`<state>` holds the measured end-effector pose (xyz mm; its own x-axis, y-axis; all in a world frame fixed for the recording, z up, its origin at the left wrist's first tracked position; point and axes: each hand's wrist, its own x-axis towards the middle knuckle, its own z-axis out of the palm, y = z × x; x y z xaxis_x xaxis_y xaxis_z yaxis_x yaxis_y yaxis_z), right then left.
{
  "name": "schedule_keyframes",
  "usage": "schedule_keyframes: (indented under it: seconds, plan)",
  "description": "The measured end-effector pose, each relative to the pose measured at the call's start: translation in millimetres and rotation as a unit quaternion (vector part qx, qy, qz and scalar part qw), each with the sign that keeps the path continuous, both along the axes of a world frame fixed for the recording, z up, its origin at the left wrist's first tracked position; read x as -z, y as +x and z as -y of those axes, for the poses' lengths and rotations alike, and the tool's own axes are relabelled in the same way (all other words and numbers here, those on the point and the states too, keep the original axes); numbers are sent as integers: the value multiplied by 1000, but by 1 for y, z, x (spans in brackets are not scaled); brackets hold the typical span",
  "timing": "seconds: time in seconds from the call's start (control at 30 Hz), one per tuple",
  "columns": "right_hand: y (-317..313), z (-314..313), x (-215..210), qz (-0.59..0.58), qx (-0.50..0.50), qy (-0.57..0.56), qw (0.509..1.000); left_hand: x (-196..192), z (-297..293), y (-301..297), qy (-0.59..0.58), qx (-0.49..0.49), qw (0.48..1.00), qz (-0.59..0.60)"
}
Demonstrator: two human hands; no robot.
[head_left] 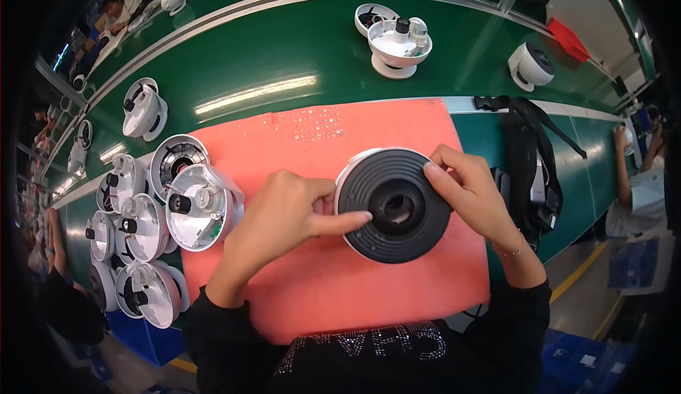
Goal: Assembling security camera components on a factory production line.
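Observation:
Between my two hands is a round white housing with a black ringed face point(369, 241), its dark centre opening turned up toward me. My left hand point(291, 213) grips its left side, the thumb lying across the black face near the opening. On the upper right rim, my right hand point(464, 185) holds on with thumb and bent fingers. The housing is over a salmon-pink foam mat point(312, 295). Left of my left hand stands an open white housing point(196, 231) showing a black lens barrel and a clear part.
Several open white housings point(145, 227) crowd the mat's left side. Small screws point(319, 124) stand in rows at the mat's far edge. Beyond, the green belt point(284, 53) carries more housings point(394, 50) and a closed unit point(530, 66). A black strap bag point(528, 167) lies right; people work at both sides.

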<state>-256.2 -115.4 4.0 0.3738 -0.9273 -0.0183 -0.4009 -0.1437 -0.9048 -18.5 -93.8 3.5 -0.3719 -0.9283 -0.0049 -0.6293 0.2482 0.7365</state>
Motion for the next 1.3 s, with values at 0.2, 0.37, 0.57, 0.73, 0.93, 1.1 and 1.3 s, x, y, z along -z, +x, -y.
schedule_keyframes:
  seconds: [0.2,0.37,0.57,0.73,0.93,1.1,1.3]
  plan:
    - [0,13,8,-55,-12,17,998,3,11,3,49,-1,998,35]
    - [-2,9,11,-53,-31,-30,998,7,9,4,5,14,999,33]
    - [-2,20,24,-24,-24,-9,999,11,16,2,15,-5,999,49]
    - [-1,15,23,-44,-26,-41,998,8,7,5,-12,11,997,79]
    - [0,8,16,-87,-31,-111,990,8,4,6,-36,18,997,67]
    - [2,13,18,-113,-44,-141,983,10,9,6,-16,20,998,60]
    - [1,18,12,-156,-53,-104,981,11,17,7,42,31,996,76]
